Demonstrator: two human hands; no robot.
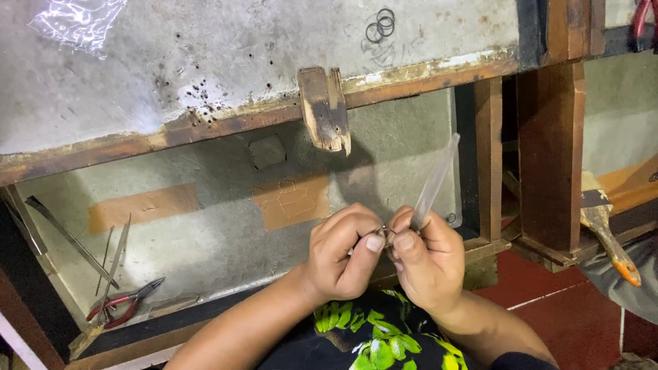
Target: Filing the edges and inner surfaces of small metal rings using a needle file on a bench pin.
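Note:
My left hand [343, 253] and my right hand [426, 260] meet below a worn wooden bench peg [325, 108]. Between the fingertips of both hands sits a small silver ring-like metal piece [385, 233], pinched by my left thumb and forefinger. My right hand also grips a long flat grey file [434, 182] that slants up and to the right from the metal piece. Most of the small piece is hidden by my fingers.
A grey bench top [205, 55] with a pitted wooden edge spans the top. In the tray below lie red-handled pliers [123, 305], thin metal rods [113, 260] and a long flat strip [68, 236]. A brush [606, 229] rests at right by a wooden post [552, 137].

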